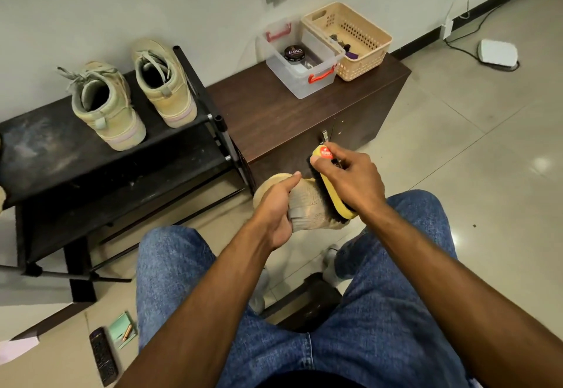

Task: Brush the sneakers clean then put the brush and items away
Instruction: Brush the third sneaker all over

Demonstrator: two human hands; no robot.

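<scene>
My left hand (275,209) grips a beige knit sneaker (307,205) held over the floor between my knees. My right hand (350,177) holds a yellow brush (330,188) with black bristles; the bristles lie against the sneaker's right side. A red label shows at the brush's far end. Two more beige high-top sneakers, one on the left (106,107) and one on the right (164,83), stand side by side on the black shoe rack (45,150).
A dark wooden cabinet (274,113) bears a clear plastic box (300,83) with red handles holding a polish tin (294,54), and a beige basket (365,52). A remote (103,357) and a green notepad (122,329) lie on the floor at lower left. Cables run along the right wall.
</scene>
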